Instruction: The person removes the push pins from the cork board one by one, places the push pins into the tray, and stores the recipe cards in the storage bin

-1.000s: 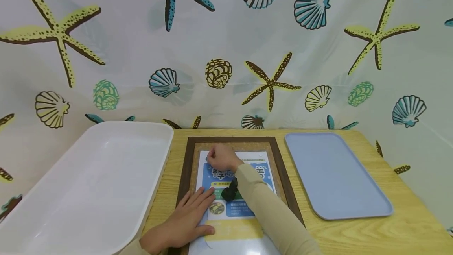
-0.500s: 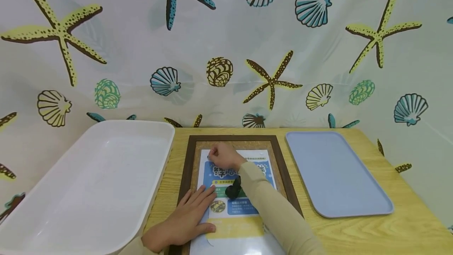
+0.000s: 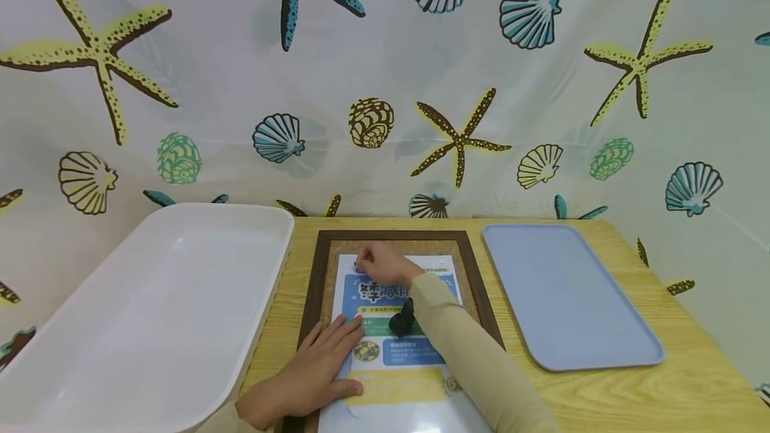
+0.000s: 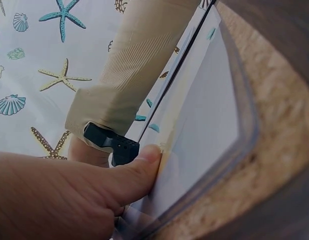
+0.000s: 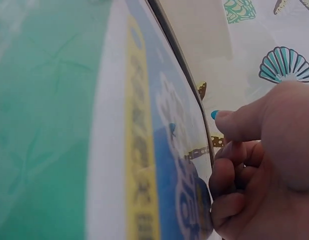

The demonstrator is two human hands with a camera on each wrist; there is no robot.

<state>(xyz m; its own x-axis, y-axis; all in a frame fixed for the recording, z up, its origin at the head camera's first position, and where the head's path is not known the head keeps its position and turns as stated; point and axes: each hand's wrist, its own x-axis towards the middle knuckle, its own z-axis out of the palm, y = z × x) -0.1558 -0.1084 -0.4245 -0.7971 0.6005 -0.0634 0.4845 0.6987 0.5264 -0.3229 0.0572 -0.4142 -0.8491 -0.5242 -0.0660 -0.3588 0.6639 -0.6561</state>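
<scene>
A printed poster (image 3: 400,353) under a clear sheet lies on a wood-framed cork board (image 3: 454,246). My left hand (image 3: 319,369) rests flat on the poster's left side, fingers spread; the left wrist view shows its thumb (image 4: 139,170) on the clear sheet. At the poster's upper left corner my right hand (image 3: 385,264) has its fingers curled and pinches a small blue pushpin (image 5: 214,115), of which only the head shows. Whether its point touches the board is hidden. A pale round pin (image 3: 442,260) sits at the poster's upper right corner.
To the left stands a large white tub (image 3: 162,313). A flat pale-blue tray (image 3: 571,293) lies to the right on the wooden table (image 3: 680,386). Behind hangs a curtain (image 3: 337,72) printed with starfish and shells. A black wrist camera (image 3: 402,319) hangs beneath the right sleeve.
My right hand and forearm have shifted slightly to the right at the poster's upper left corner, still pinching. My left hand has stayed in place.
</scene>
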